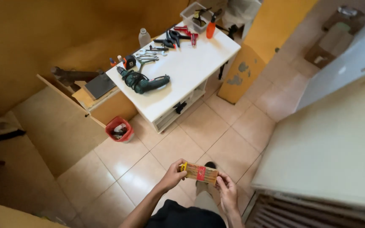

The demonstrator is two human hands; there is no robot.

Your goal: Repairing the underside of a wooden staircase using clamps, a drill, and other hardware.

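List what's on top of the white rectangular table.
On the white rectangular table: a green power drill, metal wrenches, black clamps, a clear bin of tools and an orange-handled tool. The bin's lower contents are covered.

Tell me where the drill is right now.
The green drill lies on the white table, at its near left end, just in front of the wrenches.

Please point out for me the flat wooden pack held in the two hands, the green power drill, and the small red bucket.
Flat wooden pack with yellow end (199, 172), head view: middle of its top face.
Green power drill (145, 82), head view: its body.
Small red bucket (119, 129), head view: its rim.
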